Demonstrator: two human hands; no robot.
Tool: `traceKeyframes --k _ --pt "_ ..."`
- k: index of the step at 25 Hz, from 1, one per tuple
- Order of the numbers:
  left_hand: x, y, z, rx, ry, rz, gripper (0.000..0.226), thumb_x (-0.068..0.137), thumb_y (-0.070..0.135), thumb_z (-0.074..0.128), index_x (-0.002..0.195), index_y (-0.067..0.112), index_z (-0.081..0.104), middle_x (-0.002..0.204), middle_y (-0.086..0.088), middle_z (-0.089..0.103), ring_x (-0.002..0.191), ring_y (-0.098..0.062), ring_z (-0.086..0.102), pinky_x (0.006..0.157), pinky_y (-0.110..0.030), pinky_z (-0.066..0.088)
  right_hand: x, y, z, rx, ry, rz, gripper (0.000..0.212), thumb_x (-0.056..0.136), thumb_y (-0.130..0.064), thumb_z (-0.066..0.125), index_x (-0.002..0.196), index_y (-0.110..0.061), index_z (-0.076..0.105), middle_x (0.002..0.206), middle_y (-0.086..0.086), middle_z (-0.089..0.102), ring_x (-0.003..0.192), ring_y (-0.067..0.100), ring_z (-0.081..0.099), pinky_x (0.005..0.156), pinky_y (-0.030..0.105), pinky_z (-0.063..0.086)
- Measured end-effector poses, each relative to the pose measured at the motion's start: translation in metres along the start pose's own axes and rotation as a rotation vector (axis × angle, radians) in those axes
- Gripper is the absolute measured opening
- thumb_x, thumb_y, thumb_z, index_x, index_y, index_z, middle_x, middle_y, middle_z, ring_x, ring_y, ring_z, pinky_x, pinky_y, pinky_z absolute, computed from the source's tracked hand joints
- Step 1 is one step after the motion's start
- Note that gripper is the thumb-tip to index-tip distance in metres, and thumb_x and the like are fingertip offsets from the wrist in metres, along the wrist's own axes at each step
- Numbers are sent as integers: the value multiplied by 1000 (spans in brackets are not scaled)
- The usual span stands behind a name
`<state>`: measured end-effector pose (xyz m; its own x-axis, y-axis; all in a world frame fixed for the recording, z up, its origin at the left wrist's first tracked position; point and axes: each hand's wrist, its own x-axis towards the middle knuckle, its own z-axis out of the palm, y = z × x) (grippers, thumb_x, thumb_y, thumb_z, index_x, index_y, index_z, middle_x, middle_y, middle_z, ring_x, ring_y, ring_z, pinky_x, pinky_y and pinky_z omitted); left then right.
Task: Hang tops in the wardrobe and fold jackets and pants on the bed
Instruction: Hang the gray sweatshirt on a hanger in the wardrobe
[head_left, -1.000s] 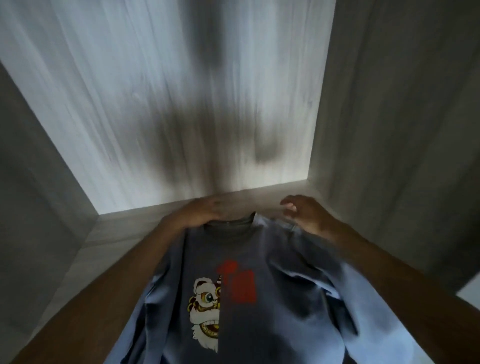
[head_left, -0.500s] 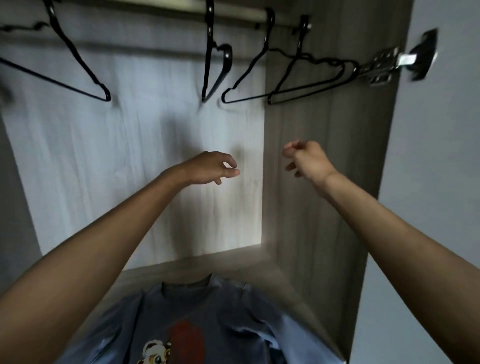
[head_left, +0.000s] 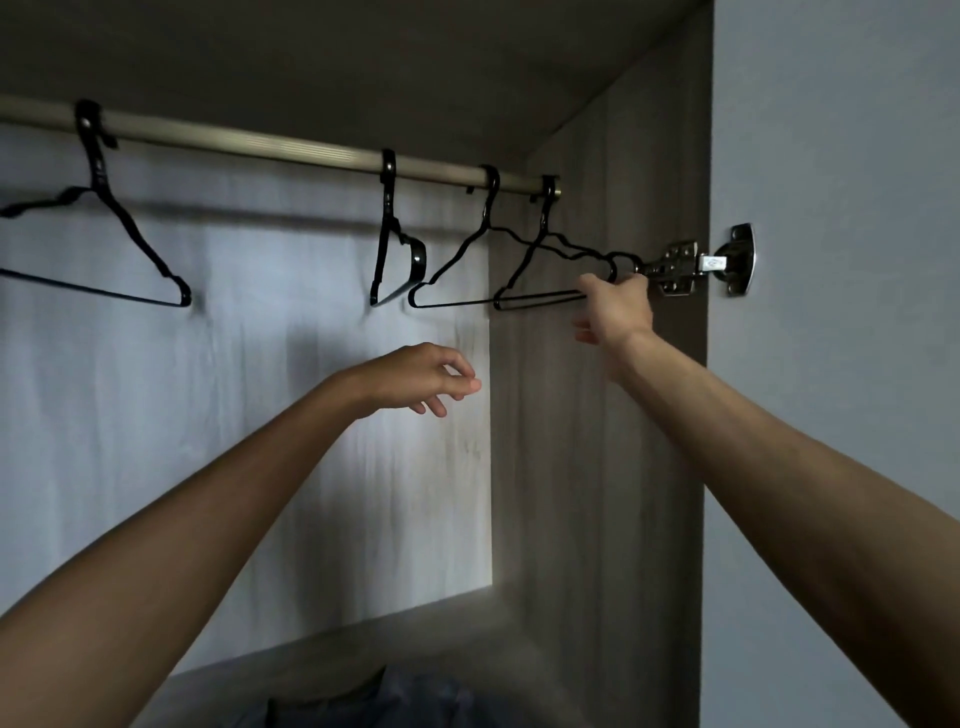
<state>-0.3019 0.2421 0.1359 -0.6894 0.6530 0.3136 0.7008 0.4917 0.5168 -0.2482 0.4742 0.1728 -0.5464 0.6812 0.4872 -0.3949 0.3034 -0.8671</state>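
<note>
- At the right end of the wardrobe rail, the right hand (head_left: 615, 309) clasped the outer shoulder end of the rightmost thin black wire hanger (head_left: 540, 298), thumb over its lower bar.
- Hanger judged light, stiff and slightly springy; best unhooked upward off the round pale metal rail (head_left: 260, 143).
- Shiny steel door hinge (head_left: 680, 267) sat just beside that hand.
- Left hand (head_left: 415, 376) hung in mid-air, fingers loosely curled, holding nothing.
- Blue-grey fabric top (head_left: 374, 699) lay dimly on the wood-grain wardrobe base (head_left: 311, 649), well below both hands; judged soft and limp, best taken at the shoulders.
</note>
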Motion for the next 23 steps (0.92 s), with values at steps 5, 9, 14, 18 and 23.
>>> traceKeyframes --k 5,9,14,18,23 --pt "3 -10 -6 56 -44 -11 32 93 47 59 117 26 61 113 5 66 90 -15 71 91 -37 53 1 -5 6 -170 -2 -113 43 66 -53 53 104 -34 61 100 -3 68 94 28 68 86 47 56" --pt "8 -11 -11 62 -52 -11 31 93 48 60 115 26 62 114 4 66 89 -15 71 90 -36 53 1 -27 17 -387 -131 -282 30 85 -45 59 104 -22 61 91 5 73 73 28 73 74 47 60" --pt "7 -11 -19 77 -36 1 35 93 47 60 119 25 61 116 4 66 91 -15 71 92 -37 53 -1 -43 40 -448 -175 -471 26 100 -23 41 98 -11 64 84 10 73 70 31 70 70 43 60" --pt "3 -18 -26 77 -38 -18 35 93 47 60 118 24 62 114 3 67 91 -16 71 92 -37 53 -21 -47 59 -356 -283 -481 24 103 -20 42 102 -8 63 75 4 72 58 24 70 67 42 61" --pt "1 -27 -26 91 -49 -44 35 93 47 60 119 24 61 115 3 67 92 -16 71 91 -36 54 -19 -59 49 -625 10 -582 55 102 -52 30 111 -15 69 107 14 69 104 36 62 91 43 45"
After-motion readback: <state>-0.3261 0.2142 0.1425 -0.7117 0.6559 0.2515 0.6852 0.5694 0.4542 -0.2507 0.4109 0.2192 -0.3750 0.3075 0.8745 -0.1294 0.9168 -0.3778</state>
